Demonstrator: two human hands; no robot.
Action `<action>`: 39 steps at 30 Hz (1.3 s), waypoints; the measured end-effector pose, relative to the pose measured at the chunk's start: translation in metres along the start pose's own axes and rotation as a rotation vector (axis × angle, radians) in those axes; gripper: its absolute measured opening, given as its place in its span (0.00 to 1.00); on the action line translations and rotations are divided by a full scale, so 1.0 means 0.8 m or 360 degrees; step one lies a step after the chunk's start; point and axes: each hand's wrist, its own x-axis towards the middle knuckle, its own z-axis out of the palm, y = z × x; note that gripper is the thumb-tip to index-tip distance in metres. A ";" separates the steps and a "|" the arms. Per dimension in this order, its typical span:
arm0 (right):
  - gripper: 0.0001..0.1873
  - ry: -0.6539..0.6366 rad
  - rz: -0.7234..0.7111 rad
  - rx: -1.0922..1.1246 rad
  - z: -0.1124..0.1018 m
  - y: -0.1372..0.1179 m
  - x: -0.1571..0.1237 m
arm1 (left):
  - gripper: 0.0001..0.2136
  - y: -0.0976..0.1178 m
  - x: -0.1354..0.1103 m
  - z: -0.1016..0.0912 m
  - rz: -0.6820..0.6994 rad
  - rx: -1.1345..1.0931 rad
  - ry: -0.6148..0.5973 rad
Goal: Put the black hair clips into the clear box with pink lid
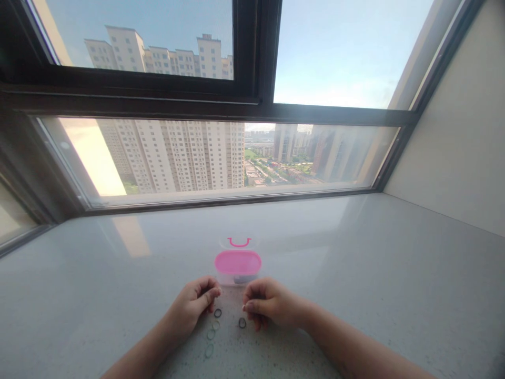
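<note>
My left hand (197, 301) is closed in a pinch just above the white speckled sill; whether anything sits between the fingertips I cannot make out. Opposite it, my right hand (270, 303) has thumb and forefinger pressed together, their tips too small to show any content. By the left fingertips lies a dark ring like a small hair tie (218, 313). A second dark ring (242, 322) rests beside the right fingers. Pale greenish rings (211, 334) form a line toward me. Beyond both hands stands a clear box with a pink lid (238, 262), something dark inside.
A pink handle (239, 245) lies behind the box, apart from its lid. The wide, glossy sill (355, 273) reaches to a dark window frame (221, 202). At the right rises a plain wall (453, 137). Tall buildings show through the glass.
</note>
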 end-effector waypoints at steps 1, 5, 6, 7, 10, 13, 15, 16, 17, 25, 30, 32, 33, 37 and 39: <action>0.21 -0.0001 0.0000 0.0009 0.000 0.001 0.000 | 0.16 0.000 0.000 0.000 -0.0004 -0.0013 0.0010; 0.22 -0.0004 -0.0018 0.0017 -0.001 0.002 0.001 | 0.14 0.002 0.000 0.001 -0.0009 -0.0065 0.0003; 0.22 0.0001 -0.0021 0.0015 -0.001 0.002 0.001 | 0.14 0.003 0.000 0.001 -0.0006 -0.0078 -0.0008; 0.22 0.0010 -0.0022 0.0017 -0.001 0.002 0.001 | 0.13 0.003 0.000 0.001 -0.0003 -0.0087 -0.0021; 0.23 0.0027 -0.0011 0.0029 0.000 0.002 0.002 | 0.13 0.004 0.000 0.000 -0.0007 -0.0087 -0.0046; 0.23 0.0012 -0.0017 0.0045 -0.001 0.003 0.002 | 0.12 0.004 0.000 0.000 0.0006 -0.0075 -0.0052; 0.23 -0.0004 -0.0017 0.0055 -0.002 0.003 0.003 | 0.12 0.003 0.000 0.000 0.0015 -0.0073 -0.0048; 0.23 -0.0004 -0.0015 0.0060 -0.002 0.003 0.002 | 0.12 0.003 0.000 0.000 0.0017 -0.0075 -0.0044; 0.23 -0.0001 -0.0015 0.0063 -0.002 0.003 0.002 | 0.12 0.003 0.000 0.000 0.0018 -0.0076 -0.0044; 0.22 0.0009 -0.0018 0.0076 -0.002 0.004 0.002 | 0.12 0.006 -0.001 0.001 0.0012 -0.0062 -0.0025; 0.23 0.0021 -0.0007 0.0057 -0.001 0.004 0.002 | 0.12 0.004 0.000 0.000 0.0019 -0.0057 -0.0036; 0.22 0.0029 -0.0006 0.0053 -0.001 0.003 0.002 | 0.12 0.004 -0.001 0.000 0.0030 -0.0056 -0.0039; 0.22 0.0030 -0.0003 0.0051 -0.001 0.003 0.002 | 0.12 0.004 -0.001 0.000 0.0033 -0.0055 -0.0043; 0.22 0.0034 0.0013 0.0037 -0.001 0.003 0.003 | 0.12 0.006 -0.002 0.000 0.0021 -0.0059 -0.0044; 0.22 0.0038 0.0015 0.0024 -0.001 0.003 0.003 | 0.12 0.007 -0.002 0.000 0.0016 -0.0060 -0.0034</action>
